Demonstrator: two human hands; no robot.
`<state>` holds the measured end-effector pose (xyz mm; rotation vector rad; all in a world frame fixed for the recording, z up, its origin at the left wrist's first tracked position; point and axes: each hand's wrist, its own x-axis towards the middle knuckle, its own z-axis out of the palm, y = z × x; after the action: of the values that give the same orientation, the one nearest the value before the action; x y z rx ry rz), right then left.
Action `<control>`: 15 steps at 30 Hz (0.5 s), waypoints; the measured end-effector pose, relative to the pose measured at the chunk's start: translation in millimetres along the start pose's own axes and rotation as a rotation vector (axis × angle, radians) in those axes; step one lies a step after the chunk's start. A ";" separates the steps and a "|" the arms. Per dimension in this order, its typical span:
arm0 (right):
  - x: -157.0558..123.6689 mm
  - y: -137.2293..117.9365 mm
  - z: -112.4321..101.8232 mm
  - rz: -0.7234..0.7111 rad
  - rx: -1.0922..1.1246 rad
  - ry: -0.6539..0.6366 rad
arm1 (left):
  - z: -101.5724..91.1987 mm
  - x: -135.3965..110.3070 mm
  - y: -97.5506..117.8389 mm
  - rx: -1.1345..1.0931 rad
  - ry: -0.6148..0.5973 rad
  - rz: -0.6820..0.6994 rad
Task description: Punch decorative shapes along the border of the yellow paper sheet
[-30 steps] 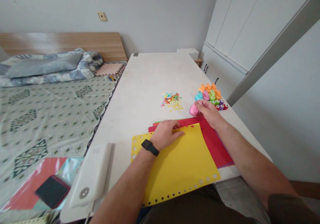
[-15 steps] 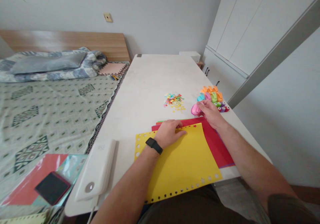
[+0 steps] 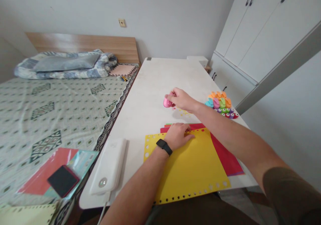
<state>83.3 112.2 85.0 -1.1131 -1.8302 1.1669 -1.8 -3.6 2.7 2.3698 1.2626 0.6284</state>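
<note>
A sheet of yellow paper (image 3: 198, 168) with shaped holes punched along its edges lies at the front of the table, over red paper (image 3: 223, 154) and other coloured sheets. Resting on its upper part is my left hand (image 3: 178, 135), thumb apart from the fingers, with a black watch on the wrist. My right hand (image 3: 184, 100) grips a pink craft punch (image 3: 167, 102) in the air beyond the paper. Yellow punched-out paper bits (image 3: 183, 112) show below that hand, which hides most of the pile.
Several colourful craft punches (image 3: 222, 102) stand in rows at the table's right edge. A white device (image 3: 109, 166) with a cable lies at the left front. On the bed to the left, a dark phone (image 3: 63, 180) rests on plastic-wrapped paper.
My right hand has carried the pink punch leftward from beside the other punches to over the paper bits. My left hand stays on the yellow paper. The view has turned slightly left.
</note>
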 end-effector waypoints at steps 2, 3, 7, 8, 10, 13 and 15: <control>24.0 -6.2 24.2 0.007 -0.139 -0.049 | -0.5 0.0 0.3 -0.007 -0.004 -0.006; 35.4 -8.3 36.3 0.001 -0.197 -0.068 | -0.8 -0.1 0.4 -0.016 -0.008 -0.010; 74.5 -12.1 81.5 0.024 -0.324 -0.106 | -2.1 -0.8 1.0 -0.077 -0.024 -0.024; 82.1 -12.4 91.4 0.051 -0.338 -0.127 | -2.1 -0.9 1.2 -0.102 -0.016 -0.022; 94.7 -12.7 109.2 0.105 -0.365 -0.175 | -1.2 -0.7 1.6 -0.174 0.020 -0.010; 108.0 -12.9 131.9 0.142 -0.394 -0.207 | 1.7 0.2 2.0 -0.349 0.091 -0.003; 114.5 -12.5 144.8 0.148 -0.408 -0.212 | 4.2 0.7 1.4 -0.429 0.121 -0.027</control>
<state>-91.7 164.9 56.0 -1.4155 -2.2517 1.0517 1.8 -4.2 0.1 1.9832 1.0756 0.9405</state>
